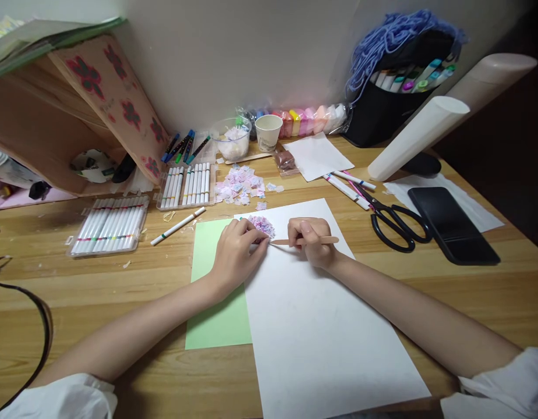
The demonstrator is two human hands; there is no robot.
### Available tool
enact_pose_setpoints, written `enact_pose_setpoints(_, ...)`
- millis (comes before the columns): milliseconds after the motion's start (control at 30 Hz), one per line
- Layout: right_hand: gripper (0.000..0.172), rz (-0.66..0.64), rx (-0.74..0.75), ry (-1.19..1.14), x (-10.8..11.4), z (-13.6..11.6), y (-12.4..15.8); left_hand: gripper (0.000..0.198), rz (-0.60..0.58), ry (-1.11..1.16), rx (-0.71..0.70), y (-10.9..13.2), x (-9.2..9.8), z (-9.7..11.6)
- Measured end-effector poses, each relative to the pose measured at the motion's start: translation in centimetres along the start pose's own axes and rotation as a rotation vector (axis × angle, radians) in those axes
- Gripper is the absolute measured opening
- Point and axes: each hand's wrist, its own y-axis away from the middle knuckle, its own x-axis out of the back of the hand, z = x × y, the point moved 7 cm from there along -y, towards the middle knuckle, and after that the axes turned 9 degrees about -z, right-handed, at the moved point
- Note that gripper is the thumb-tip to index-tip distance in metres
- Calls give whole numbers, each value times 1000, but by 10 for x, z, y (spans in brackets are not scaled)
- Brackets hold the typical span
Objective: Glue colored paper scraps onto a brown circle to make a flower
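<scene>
A wooden desk (120, 291) fills the view, and at its centre lies a large white sheet (321, 337) that overlaps the right edge of a green sheet (212, 326). At 1 o'clock from the white sheet a black bag (382, 110) stuffed with markers and topped with blue yarn stands against the wall, with a rolled white paper tube (415, 137) leaning just beside it. A dark phone (452, 224) lies at 3 o'clock on a loose paper, and black scissors (393, 221) rest between it and the white sheet. At 9 o'clock sit two clear cases of white markers (109, 224), with one loose marker (177, 226) lying near them. At 12 o'clock a heap of pastel paper scraps (240, 186) is spread on the desk, behind it a paper cup (268, 131) and a clear tub (232, 139). On the top edge of the white sheet sits a small cluster of pink scraps (262, 226). The left hand (236, 256) rests across both sheets, its fingertips pinched together and pressing at the cluster's lower edge. The right hand (312, 240), at 3 o'clock from the cluster, is clenched around a thin wooden stick (325, 240) whose tip points left toward the scraps.
</scene>
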Motion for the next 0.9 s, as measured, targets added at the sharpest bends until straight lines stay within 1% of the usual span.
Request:
enact_pose_setpoints(100, 53, 5, 29, 50, 0, -4, 0, 13, 4, -11, -4, 1, 0, 0)
enact_pose_setpoints(333, 53, 0, 23, 93, -2, -5, 0, 13, -31, 8, 39, 1, 1, -2)
enact_pose_setpoints(400, 53, 3, 32, 91, -2, -5, -1, 15, -27, 33, 78, 1, 4, -7)
enact_pose_setpoints(533, 52, -15, 48, 108, -3, -6, -2, 15, 10, 57, 173, 3, 16, -25)
enact_pose_setpoints(667, 53, 3, 8, 115, -3, -5, -4, 14, 19, 60, 217, 5, 23, -40)
enact_pose_setpoints(767, 53, 23, -41, 106, -4, -2, -5, 14, 32, 46, 228, 6, 25, -44)
enact_pose_setpoints(900, 54, 35, -23, 93, -6, -2, -4, 14, 35, 58, 241, 5, 25, -46)
